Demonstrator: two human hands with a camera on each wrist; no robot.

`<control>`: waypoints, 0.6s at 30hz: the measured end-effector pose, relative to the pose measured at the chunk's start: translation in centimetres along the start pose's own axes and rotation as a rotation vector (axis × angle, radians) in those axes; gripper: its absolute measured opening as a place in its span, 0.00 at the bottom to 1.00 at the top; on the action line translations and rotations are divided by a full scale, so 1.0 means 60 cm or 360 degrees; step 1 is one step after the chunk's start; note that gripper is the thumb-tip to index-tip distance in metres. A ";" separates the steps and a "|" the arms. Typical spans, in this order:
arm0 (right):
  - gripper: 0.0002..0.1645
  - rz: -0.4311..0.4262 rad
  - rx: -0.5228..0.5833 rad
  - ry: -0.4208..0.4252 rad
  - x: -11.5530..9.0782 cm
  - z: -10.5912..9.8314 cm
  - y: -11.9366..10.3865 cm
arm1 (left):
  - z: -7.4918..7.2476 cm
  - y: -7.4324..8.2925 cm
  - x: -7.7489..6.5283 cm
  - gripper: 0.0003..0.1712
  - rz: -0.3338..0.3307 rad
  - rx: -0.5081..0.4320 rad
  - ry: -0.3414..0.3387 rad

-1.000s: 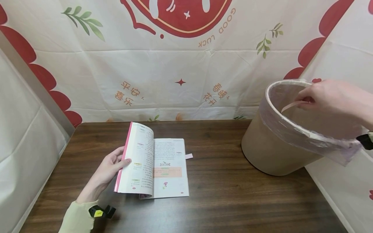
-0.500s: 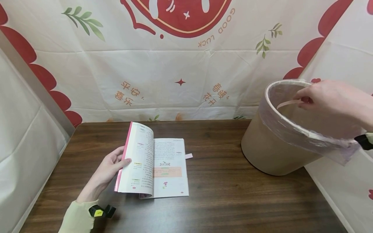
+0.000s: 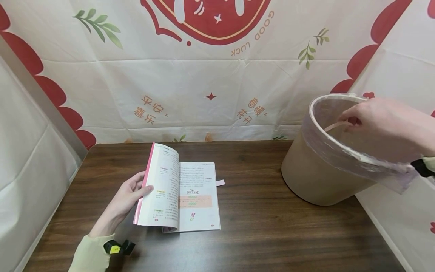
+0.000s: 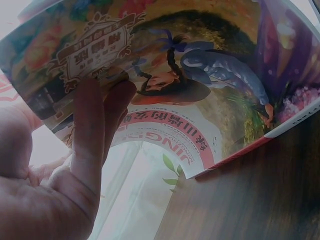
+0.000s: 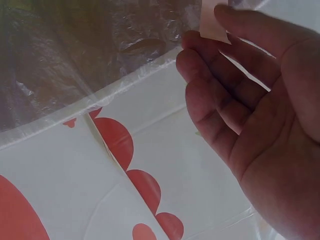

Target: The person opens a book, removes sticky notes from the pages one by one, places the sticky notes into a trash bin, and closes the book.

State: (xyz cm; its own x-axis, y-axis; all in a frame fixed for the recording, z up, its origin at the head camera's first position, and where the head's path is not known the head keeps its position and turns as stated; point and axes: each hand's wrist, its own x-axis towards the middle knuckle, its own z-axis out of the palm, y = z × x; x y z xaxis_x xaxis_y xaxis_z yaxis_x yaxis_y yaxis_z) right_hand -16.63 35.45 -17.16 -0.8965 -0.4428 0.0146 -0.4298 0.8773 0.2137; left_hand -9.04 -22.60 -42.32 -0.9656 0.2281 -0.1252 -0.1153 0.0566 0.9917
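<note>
A book [image 3: 197, 177] lies open on the wooden table, its left-hand pages raised and bending. My left hand [image 3: 127, 194] holds these pages and the cover at the left edge, thumb on the page side. The left wrist view shows the illustrated front cover [image 4: 220, 75] with fingers against it. Over the mouth of a beige bin [image 3: 316, 177] at the right, my right hand [image 3: 377, 117] pinches a narrow pale-pink paper strip [image 3: 336, 125]. Thumb and fingertips grip the strip [image 5: 214, 22] in the right wrist view, where its upper part is cut off.
A clear plastic liner [image 3: 340, 158] covers the bin's rim and hangs over its side. From the book's right edge sticks out a small pale tab [image 3: 220, 183]. A printed white cloth [image 3: 190, 83] stands behind the dark wooden table [image 3: 258, 234].
My right hand has sunk slightly and shifted a little left over the bin, and the paper strip has swung in its grip. My left hand and the book look unmoved.
</note>
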 end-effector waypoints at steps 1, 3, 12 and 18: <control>0.10 0.0004 0.0007 -0.0012 0.000 0.000 0.000 | 0.000 0.000 0.000 0.35 -0.0001 0.0002 0.0000; 0.09 0.0005 0.0008 -0.0036 0.001 0.001 0.000 | 0.000 0.001 0.000 0.35 -0.0004 0.0003 0.0002; 0.16 -0.0094 0.0005 -0.0006 0.006 0.011 0.007 | 0.000 0.003 0.000 0.36 -0.0001 -0.0001 -0.0001; 0.22 -0.0131 -0.0005 0.0024 -0.006 0.013 0.003 | 0.000 0.002 0.000 0.36 0.0005 0.0003 -0.0008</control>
State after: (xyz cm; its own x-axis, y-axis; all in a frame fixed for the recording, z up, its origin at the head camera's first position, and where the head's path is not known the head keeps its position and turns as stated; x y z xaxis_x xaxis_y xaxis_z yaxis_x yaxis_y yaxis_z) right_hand -16.46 35.93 -17.87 -0.8565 -0.5160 0.0115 -0.5015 0.8372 0.2179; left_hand -9.03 -22.59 -42.17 -0.9647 0.2332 -0.1222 -0.1117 0.0577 0.9921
